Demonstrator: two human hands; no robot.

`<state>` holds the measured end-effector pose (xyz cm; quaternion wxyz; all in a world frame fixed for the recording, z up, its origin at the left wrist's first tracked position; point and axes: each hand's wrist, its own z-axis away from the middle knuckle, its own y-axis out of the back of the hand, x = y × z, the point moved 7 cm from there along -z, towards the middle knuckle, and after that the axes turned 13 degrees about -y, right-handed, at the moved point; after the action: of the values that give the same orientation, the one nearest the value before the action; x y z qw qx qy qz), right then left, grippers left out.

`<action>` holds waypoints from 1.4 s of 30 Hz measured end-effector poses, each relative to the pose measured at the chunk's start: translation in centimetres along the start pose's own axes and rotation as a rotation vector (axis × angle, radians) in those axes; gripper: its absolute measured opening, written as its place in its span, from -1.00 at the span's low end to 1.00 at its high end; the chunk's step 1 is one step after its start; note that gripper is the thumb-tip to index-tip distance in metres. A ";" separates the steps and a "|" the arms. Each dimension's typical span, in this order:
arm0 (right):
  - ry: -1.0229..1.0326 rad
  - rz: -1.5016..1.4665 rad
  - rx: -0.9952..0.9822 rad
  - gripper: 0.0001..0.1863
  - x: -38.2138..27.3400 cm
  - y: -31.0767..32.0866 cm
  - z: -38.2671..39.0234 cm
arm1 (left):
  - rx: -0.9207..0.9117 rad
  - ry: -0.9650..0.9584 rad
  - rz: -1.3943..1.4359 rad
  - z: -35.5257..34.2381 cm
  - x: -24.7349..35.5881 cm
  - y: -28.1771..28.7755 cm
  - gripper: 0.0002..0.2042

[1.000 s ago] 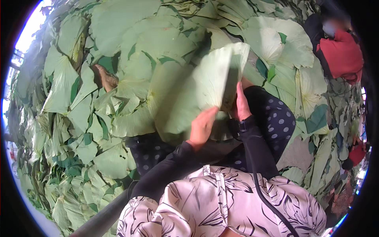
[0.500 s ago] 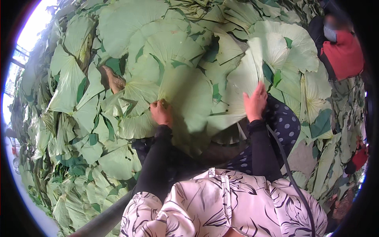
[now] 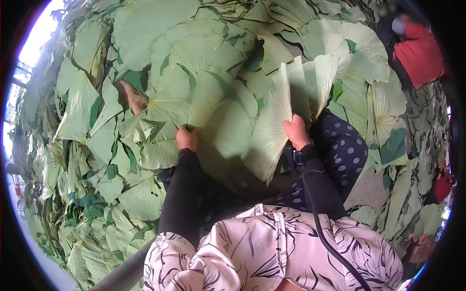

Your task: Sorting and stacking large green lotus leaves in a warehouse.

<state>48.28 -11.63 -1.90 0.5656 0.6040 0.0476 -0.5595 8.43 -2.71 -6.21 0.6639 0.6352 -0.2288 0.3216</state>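
Note:
My left hand (image 3: 187, 137) is closed on the edge of a large pale green lotus leaf (image 3: 225, 128), which spreads to the right in front of my lap. My right hand (image 3: 296, 132) pinches the middle of another lotus leaf (image 3: 269, 123). That leaf stands up partly folded, its ribs fanning out from the thumb. Just behind it a further upright leaf (image 3: 321, 77) rises beyond the right hand; whether the fingers hold it too is hidden. Under the left hand, more flattened leaves (image 3: 162, 154) overlap.
Lotus leaves (image 3: 87, 102) lie heaped on all sides. A brown shape (image 3: 133, 98) shows among them at left. My dotted knee (image 3: 342, 150) is beside my right forearm, where a dark cable (image 3: 318, 223) hangs. A person in red (image 3: 420, 56) sits at far right.
My right hand, open before against an upright leaf, has moved left and lower and now grips a leaf, folding it over. My left hand has shifted slightly left, still holding its leaf.

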 end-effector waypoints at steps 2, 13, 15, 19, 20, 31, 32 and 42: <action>0.058 0.184 0.042 -0.60 -1.9 0.4 0.7 | 0.041 -0.094 -0.037 0.0 0.8 -0.1 -0.66; -0.199 -0.670 -0.285 -0.85 0.4 -2.6 2.5 | -0.004 -0.605 0.301 6.7 12.4 -5.7 -0.65; -0.009 -0.045 0.014 -0.82 -1.3 0.8 0.7 | 0.575 -0.634 -0.209 3.9 4.3 -1.1 -0.63; 0.054 0.290 0.197 -0.77 -4.3 5.2 0.5 | 0.067 -0.042 -0.056 0.2 -2.0 -0.8 -0.58; 0.061 0.284 0.199 -0.76 -4.4 5.7 0.2 | -0.207 0.030 0.044 0.4 -1.8 -2.3 -0.55; -0.264 -1.304 -0.772 -0.71 -4.5 -3.5 5.0 | 0.050 -1.219 0.018 13.9 22.2 -6.2 -0.69; -0.266 -1.298 -0.788 -0.70 -4.0 -3.9 4.9 | 0.033 -1.202 0.036 13.9 21.9 -6.6 -0.66; -0.453 -1.599 -0.789 -0.70 -6.5 -3.6 6.7 | -0.051 -1.132 0.041 13.4 22.3 -6.5 -0.62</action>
<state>39.25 -11.55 2.35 0.1712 0.0305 0.5266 -0.8322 29.86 -12.86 6.34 0.4465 0.6877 -0.5691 -0.0619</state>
